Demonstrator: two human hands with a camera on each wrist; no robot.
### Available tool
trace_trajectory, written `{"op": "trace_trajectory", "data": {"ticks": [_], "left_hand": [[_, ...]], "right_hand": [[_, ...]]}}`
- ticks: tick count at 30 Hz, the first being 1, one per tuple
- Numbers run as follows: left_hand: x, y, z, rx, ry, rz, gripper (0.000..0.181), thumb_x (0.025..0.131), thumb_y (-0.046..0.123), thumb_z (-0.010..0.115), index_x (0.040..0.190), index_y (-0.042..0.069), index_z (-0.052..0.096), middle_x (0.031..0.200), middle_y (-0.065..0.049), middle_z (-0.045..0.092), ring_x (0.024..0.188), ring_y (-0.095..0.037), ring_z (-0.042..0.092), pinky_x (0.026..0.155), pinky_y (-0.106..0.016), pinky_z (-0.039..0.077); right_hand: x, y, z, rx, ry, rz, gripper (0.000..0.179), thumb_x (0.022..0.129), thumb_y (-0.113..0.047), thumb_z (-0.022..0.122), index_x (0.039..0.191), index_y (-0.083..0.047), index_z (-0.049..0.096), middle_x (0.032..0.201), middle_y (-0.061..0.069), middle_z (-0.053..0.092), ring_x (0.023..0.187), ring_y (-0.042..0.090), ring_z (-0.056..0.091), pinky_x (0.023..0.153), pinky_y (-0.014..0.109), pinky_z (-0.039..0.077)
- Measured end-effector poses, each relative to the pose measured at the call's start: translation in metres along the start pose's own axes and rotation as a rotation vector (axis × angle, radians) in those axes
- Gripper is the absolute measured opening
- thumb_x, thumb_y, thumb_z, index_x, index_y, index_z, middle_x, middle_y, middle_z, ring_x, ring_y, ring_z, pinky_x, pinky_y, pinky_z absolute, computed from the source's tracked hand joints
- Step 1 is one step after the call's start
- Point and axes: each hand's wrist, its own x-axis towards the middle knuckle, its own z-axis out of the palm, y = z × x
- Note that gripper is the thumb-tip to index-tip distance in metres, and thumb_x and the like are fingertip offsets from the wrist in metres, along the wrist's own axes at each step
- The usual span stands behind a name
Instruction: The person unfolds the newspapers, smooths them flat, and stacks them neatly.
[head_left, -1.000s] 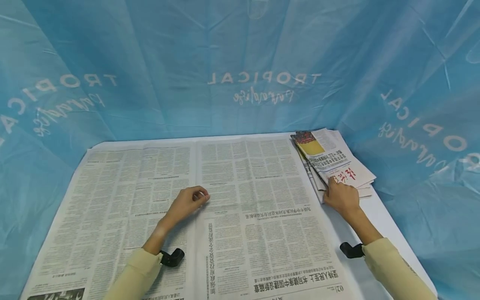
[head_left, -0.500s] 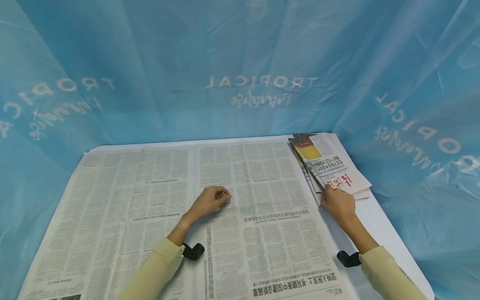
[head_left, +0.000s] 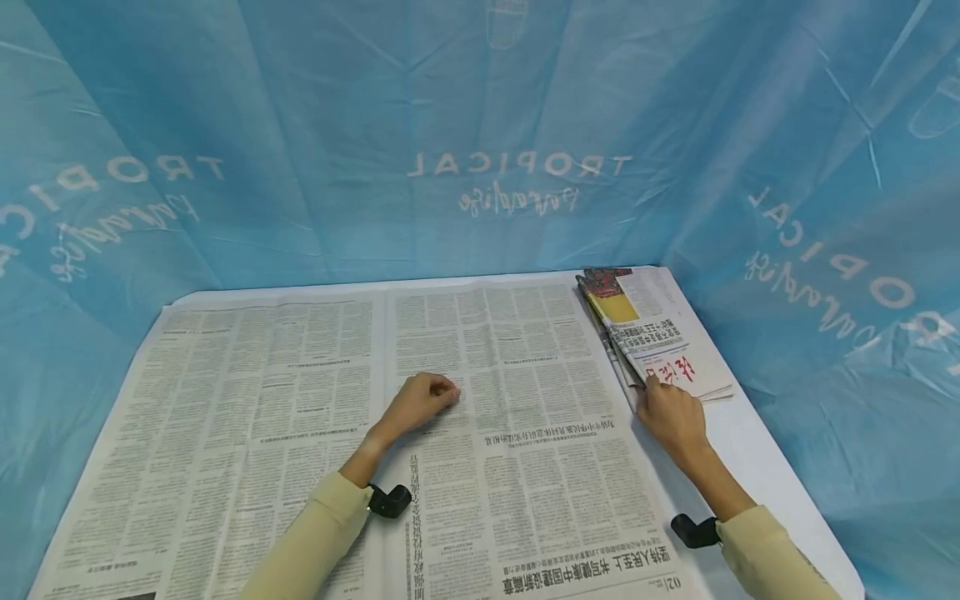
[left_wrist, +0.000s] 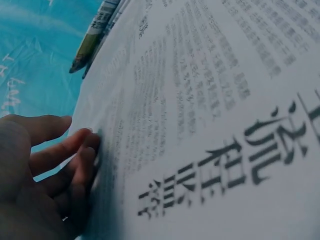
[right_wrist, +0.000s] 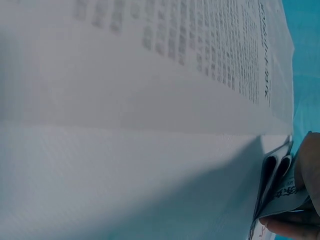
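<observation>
Folded newspaper (head_left: 666, 337): near edge pinched between fingers (right_wrist: 286, 228) of right hand (head_left: 674, 419).

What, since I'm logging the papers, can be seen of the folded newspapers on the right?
The folded newspapers lie in an uneven pile of thin-looking paper, folds showing at the edges. The top one carries red characters, black print and a yellow and dark-red picture. They sit at the far right corner of the table, beside the spread sheet. The right hand pinches their near edge.
</observation>
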Motion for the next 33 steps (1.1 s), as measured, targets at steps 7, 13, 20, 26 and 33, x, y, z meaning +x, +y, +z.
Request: {"op": "trace_trajectory", "data": {"ticks": [7, 13, 20, 26, 33], "left_hand": [[-0.002, -0.009, 0.002, 0.004, 0.064, 0.093, 0.014, 0.092, 0.013, 0.067, 0.099, 0.002, 0.070, 0.089, -0.007, 0.067, 0.078, -0.018, 0.060, 0.075, -0.031, 0.048], [-0.017, -0.014, -0.001, 0.431, 0.164, 0.126, 0.046, 0.088, 0.035, 0.072, 0.128, 0.013, 0.063, 0.148, -0.017, 0.044, 0.138, -0.045, 0.033, 0.110, -0.065, 0.019], [-0.020, -0.016, -0.007, 0.540, 0.016, 0.050, 0.071, 0.091, 0.054, 0.060, 0.151, 0.021, 0.039, 0.161, -0.017, 0.018, 0.146, -0.052, 0.003, 0.108, -0.073, -0.002], [-0.011, -0.020, -0.006, 0.533, 0.051, 0.063, 0.071, 0.090, 0.052, 0.062, 0.149, 0.020, 0.042, 0.160, -0.018, 0.022, 0.146, -0.052, 0.006, 0.109, -0.073, 0.000], [0.003, -0.009, 0.003, 0.405, 0.155, 0.148, 0.050, 0.095, 0.035, 0.063, 0.136, 0.007, 0.057, 0.151, -0.023, 0.039, 0.145, -0.047, 0.021, 0.116, -0.062, 0.010]], "right_hand": [[-0.005, -0.008, 0.002, 0.018, 0.056, -0.016, 0.013, 0.084, -0.002, 0.057, 0.072, 0.002, 0.052, 0.049, 0.009, 0.044, 0.041, 0.024, 0.039, 0.037, 0.043, 0.034], [-0.008, -0.011, 0.001, 0.030, 0.076, -0.022, 0.014, 0.083, -0.002, 0.057, 0.071, 0.001, 0.050, 0.050, 0.008, 0.043, 0.042, 0.022, 0.036, 0.037, 0.041, 0.032], [-0.013, -0.018, 0.001, 0.034, 0.068, -0.029, 0.011, 0.083, -0.002, 0.057, 0.074, 0.002, 0.053, 0.050, 0.007, 0.044, 0.042, 0.019, 0.036, 0.037, 0.038, 0.031], [-0.016, -0.030, -0.001, 0.018, 0.155, -0.102, 0.011, 0.080, -0.001, 0.060, 0.072, 0.001, 0.053, 0.049, 0.007, 0.044, 0.040, 0.017, 0.034, 0.036, 0.035, 0.029], [-0.020, -0.040, 0.006, -0.010, 0.345, -0.284, 0.010, 0.078, -0.002, 0.058, 0.073, 0.003, 0.052, 0.047, 0.006, 0.045, 0.039, 0.011, 0.029, 0.035, 0.026, 0.023]]}}
